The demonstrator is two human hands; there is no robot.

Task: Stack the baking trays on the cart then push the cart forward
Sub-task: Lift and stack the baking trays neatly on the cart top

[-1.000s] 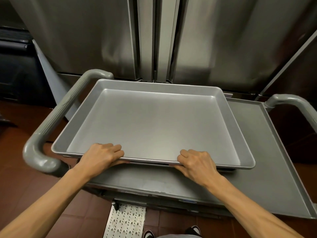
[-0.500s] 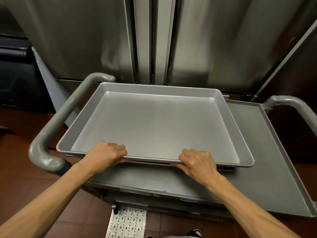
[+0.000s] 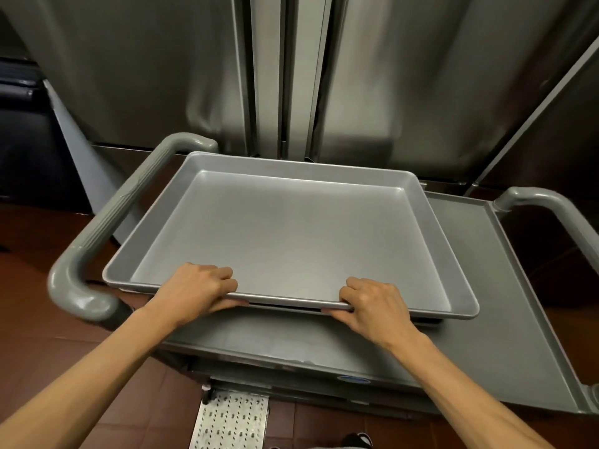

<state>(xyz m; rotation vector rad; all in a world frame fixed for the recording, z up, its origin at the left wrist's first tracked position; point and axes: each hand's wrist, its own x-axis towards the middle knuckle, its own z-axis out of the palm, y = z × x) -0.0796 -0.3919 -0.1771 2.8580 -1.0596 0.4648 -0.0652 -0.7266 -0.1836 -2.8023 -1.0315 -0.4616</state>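
A large empty metal baking tray (image 3: 291, 241) lies on the grey cart's top shelf (image 3: 505, 319), toward the shelf's left side. Under its near rim the edge of another tray (image 3: 424, 321) shows. My left hand (image 3: 194, 291) grips the tray's near rim left of centre, fingers curled over the edge. My right hand (image 3: 372, 303) grips the same rim right of centre. The cart has a grey handle on the left (image 3: 97, 241) and one on the right (image 3: 557, 212).
Tall stainless steel fridge doors (image 3: 372, 76) stand directly behind the cart. A dark appliance (image 3: 22, 131) sits at the left. The floor is red-brown tile (image 3: 48, 335), with a perforated metal plate (image 3: 230, 419) below the cart's near edge.
The tray with both hands on it has shifted slightly to the right and away on the cart. The grips look the same.
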